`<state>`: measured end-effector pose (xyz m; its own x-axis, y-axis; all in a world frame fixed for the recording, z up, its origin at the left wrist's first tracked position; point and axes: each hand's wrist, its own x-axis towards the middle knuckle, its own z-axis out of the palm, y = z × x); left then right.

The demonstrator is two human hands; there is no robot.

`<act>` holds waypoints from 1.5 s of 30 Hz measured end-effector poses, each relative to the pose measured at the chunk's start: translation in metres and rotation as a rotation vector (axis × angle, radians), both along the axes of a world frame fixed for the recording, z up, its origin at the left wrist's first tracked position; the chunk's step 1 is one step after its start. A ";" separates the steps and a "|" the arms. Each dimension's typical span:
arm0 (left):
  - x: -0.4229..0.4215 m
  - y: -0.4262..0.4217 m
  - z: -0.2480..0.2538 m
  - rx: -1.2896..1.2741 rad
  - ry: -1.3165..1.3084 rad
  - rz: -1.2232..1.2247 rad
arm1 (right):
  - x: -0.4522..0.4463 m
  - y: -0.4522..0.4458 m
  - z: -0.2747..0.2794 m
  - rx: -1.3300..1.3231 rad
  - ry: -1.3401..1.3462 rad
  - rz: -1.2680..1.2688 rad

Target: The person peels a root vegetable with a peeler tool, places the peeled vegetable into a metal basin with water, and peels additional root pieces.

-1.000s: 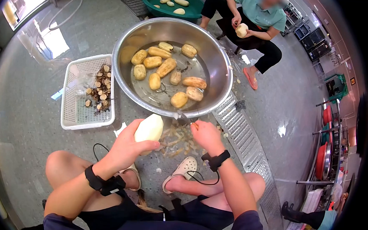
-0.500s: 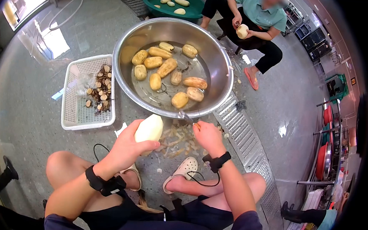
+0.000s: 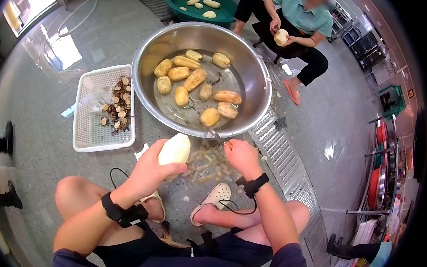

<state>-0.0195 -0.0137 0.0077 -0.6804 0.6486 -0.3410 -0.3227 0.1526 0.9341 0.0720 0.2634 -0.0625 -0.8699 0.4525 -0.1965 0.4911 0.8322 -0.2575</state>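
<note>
My left hand (image 3: 151, 165) is closed around a peeled, creamy white lotus root section (image 3: 175, 149), held up in front of the basin. In my right hand (image 3: 243, 157) is a peeler (image 3: 217, 136), its metal head pointing left toward the basin rim and apart from the lotus root. My fingers hide most of its handle. Just beyond both hands stands a large metal basin (image 3: 145, 97) with shallow water and several unpeeled, brownish-yellow lotus root sections (image 3: 195, 80). Peel scraps (image 3: 209, 161) lie on the floor beneath my hands.
A white plastic basket (image 3: 80, 130) with cut root ends (image 3: 121, 100) stands left of the basin. Behind it is a green tub (image 3: 174, 9) with pale peeled pieces. A seated person (image 3: 298, 21) holds another root at the back right. A floor drain grate (image 3: 283, 157) runs along the right.
My hands, the lotus root and the peeler stay almost in place. At the far left edge, another person's dark-clothed legs and boots have come further into view.
</note>
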 end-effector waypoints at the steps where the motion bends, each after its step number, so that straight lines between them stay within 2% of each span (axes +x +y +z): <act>1: -0.001 -0.001 0.001 -0.012 -0.018 0.001 | -0.001 0.000 0.002 -0.002 -0.021 0.009; 10: -0.003 -0.001 0.006 -0.011 -0.045 -0.002 | 0.035 -0.017 0.026 -0.057 -0.187 0.128; 13: -0.001 -0.001 0.009 -0.012 -0.053 -0.012 | 0.044 -0.019 0.025 -0.084 -0.060 0.036; 16: -0.004 0.000 0.010 -0.003 -0.041 -0.050 | 0.050 -0.031 0.041 -0.101 -0.081 0.011; 18: -0.006 0.001 0.006 0.022 -0.039 -0.083 | 0.055 -0.033 0.044 -0.151 0.004 0.047; 21: -0.002 0.007 0.000 0.033 0.125 -0.097 | 0.054 -0.035 0.061 -0.162 0.093 0.061; 22: 0.000 0.009 0.006 -0.057 0.254 -0.105 | 0.053 -0.035 0.071 -0.157 0.116 0.059; 25: 0.000 0.015 0.022 -0.266 0.870 -0.209 | 0.047 -0.026 0.102 -0.167 0.042 0.084; 26: -0.001 0.016 0.025 -0.284 1.002 -0.239 | 0.044 -0.021 0.109 -0.139 0.067 0.125; 30: -0.012 0.026 0.052 -0.370 0.995 -0.391 | 0.036 0.000 0.125 -0.074 0.136 0.215; 33: -0.036 0.038 0.053 -0.371 1.164 -0.398 | 0.027 0.008 0.136 -0.070 0.186 0.204; 37: -0.068 0.055 0.066 -0.482 1.021 -0.455 | 0.020 0.015 0.141 -0.096 0.219 0.163; 42: -0.112 0.061 0.032 -0.659 0.999 -0.456 | 0.014 0.027 0.136 -0.149 0.195 0.127; 45: -0.143 0.068 0.008 -0.774 0.747 -0.512 | 0.010 0.036 0.126 -0.190 0.140 0.113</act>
<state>-0.1626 0.0548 0.0160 -0.5988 0.6991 -0.3907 0.5245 0.7110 0.4684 0.0824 0.2993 0.0634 -0.9376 0.3172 -0.1426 0.3460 0.8102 -0.4731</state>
